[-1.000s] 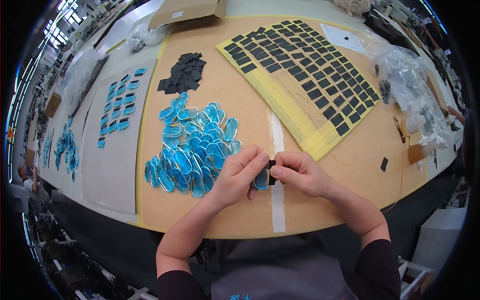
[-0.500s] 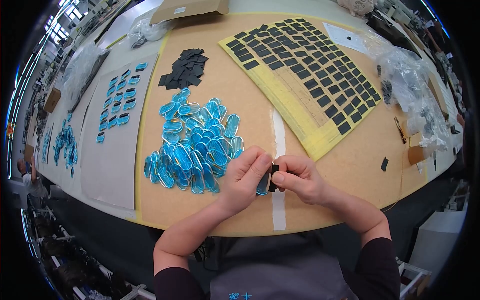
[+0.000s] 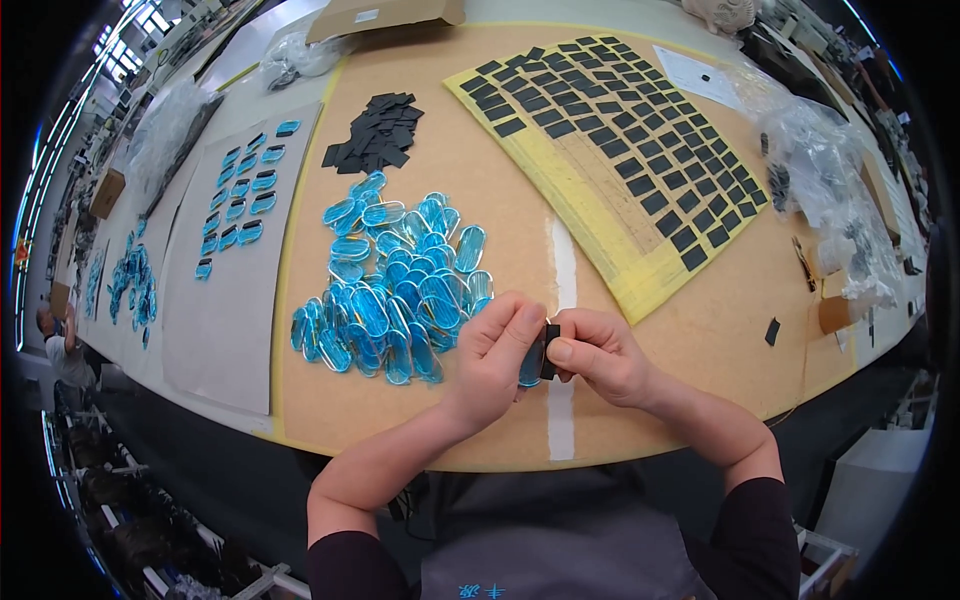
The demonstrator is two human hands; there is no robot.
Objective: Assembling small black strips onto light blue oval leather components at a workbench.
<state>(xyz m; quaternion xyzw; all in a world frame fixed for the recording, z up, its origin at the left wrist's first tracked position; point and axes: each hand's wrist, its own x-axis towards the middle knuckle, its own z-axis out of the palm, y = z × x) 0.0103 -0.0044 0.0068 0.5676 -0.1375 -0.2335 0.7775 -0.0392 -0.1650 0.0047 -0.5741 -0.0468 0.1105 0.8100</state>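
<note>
Just above the table's near edge, my left hand (image 3: 492,352) is closed around a blue oval piece (image 3: 529,368) with a pale rim, mostly hidden by the fingers. My right hand (image 3: 603,352) pinches a small black rectangular patch (image 3: 551,350) between thumb and fingers, against the oval's right side. Whether the patch is stuck to the oval, I cannot tell. To the left of my hands lies a heap of similar clear blue ovals (image 3: 400,290) with gold-coloured rims.
Loose black rectangles (image 3: 372,137) are piled behind the heap. At the back right, a yellow board (image 3: 625,280) carries rows of black rectangles. A grey sheet (image 3: 225,330) on the left holds several blue ovals with black patches. Clear plastic bags (image 3: 825,200) lie far right.
My two hands keep nearly the same grip and pose on the oval and the black patch. The whole view has shifted very slightly.
</note>
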